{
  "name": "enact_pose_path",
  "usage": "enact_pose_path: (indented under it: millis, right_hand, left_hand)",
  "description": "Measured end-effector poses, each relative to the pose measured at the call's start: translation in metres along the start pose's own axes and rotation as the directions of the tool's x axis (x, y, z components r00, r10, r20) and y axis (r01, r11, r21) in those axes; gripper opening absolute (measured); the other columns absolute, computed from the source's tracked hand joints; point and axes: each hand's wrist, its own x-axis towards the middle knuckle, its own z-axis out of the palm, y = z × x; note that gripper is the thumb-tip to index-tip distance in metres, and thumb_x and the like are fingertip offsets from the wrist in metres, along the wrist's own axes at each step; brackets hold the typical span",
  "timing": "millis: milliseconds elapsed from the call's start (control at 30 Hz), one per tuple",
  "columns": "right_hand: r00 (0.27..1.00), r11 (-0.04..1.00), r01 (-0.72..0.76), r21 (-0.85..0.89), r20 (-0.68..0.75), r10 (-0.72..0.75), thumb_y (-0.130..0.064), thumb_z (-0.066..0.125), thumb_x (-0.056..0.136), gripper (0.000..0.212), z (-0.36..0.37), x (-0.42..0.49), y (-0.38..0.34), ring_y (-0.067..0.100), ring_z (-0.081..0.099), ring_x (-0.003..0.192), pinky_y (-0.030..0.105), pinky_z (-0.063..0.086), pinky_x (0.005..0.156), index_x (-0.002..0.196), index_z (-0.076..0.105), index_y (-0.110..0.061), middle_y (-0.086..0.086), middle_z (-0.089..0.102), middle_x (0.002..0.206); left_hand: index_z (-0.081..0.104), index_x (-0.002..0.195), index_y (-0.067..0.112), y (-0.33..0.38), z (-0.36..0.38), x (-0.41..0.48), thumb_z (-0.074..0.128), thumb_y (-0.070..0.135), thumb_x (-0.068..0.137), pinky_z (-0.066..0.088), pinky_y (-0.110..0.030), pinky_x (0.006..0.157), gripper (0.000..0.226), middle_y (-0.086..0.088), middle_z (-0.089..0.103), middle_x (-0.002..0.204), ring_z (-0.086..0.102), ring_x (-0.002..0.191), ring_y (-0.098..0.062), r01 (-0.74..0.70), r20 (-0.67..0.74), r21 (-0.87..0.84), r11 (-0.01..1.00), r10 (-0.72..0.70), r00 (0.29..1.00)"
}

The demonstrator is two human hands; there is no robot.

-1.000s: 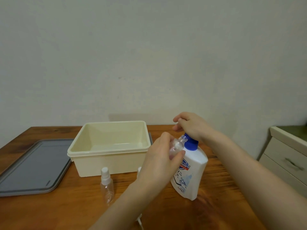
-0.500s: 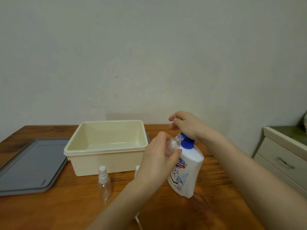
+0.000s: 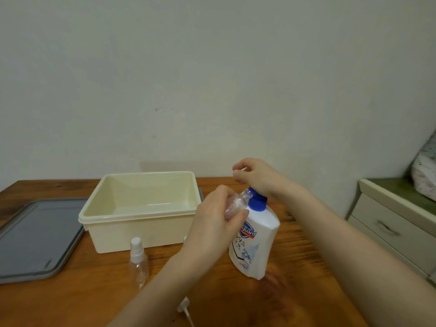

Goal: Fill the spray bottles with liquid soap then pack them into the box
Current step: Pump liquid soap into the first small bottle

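Now my left hand (image 3: 212,223) grips the small clear plastic spray bottle (image 3: 236,204), tilted, just under my right hand (image 3: 257,178), curled over the white blue-collared soap bottle (image 3: 257,237). I should press slowly, with its mouth at the spout.

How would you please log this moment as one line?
phase: filling | left hand: holds uncapped spray bottle | right hand: atop soap bottle pump | box: empty

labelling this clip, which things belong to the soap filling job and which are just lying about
Job: left hand, open bottle, right hand, soap dispenser, capped spray bottle, cream box, grey lid.
Lying about: drawer unit, bag on it.
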Motion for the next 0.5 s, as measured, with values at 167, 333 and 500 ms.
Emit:
enact_pose_path:
  millis: [167, 333, 500]
  right_hand:
    - [1.0, 0.999, 0.028, 0.025, -0.008, -0.028, -0.019, 0.054, 0.09, 0.031, -0.008, 0.0, -0.003, 0.018, 0.057, 0.093, 0.026, 0.046, 0.075, 0.12, 0.055, -0.012, 0.005, 0.057, 0.111]
    - [0.999, 0.998, -0.025, 0.064, -0.028, 0.027, -0.014, 0.053, 0.09, 0.029, 0.006, 0.002, 0.008, 0.016, 0.053, 0.087, 0.016, 0.04, 0.062, 0.119, 0.055, -0.014, 0.004, 0.056, 0.111]
    - [1.0, 0.999, 0.022, -0.031, 0.012, -0.022, -0.022, 0.055, 0.09, 0.031, -0.008, 0.005, -0.005, 0.017, 0.055, 0.094, 0.026, 0.046, 0.077, 0.12, 0.055, -0.013, 0.005, 0.057, 0.114]
  left_hand:
    - [0.042, 0.092, 0.026, 0.006, -0.005, 0.004, 0.061, 0.023, 0.084, 0.039, -0.005, 0.064, 0.021, 0.015, 0.047, 0.077, 0.049, 0.072, 0.0, -0.037, 0.002, 0.006, 0.999, 0.037, 0.999]
    - [0.043, 0.092, 0.025, -0.004, 0.0, -0.001, 0.06, 0.025, 0.085, 0.04, -0.011, 0.062, 0.018, 0.012, 0.049, 0.081, 0.049, 0.075, -0.002, -0.021, 0.021, 0.013, 1.0, 0.02, 1.0]
    - [0.042, 0.094, 0.027, 0.005, -0.006, 0.004, 0.06, 0.024, 0.085, 0.039, -0.003, 0.064, 0.021, 0.015, 0.047, 0.082, 0.049, 0.074, -0.001, -0.027, 0.01, 0.003, 1.0, 0.027, 1.0]
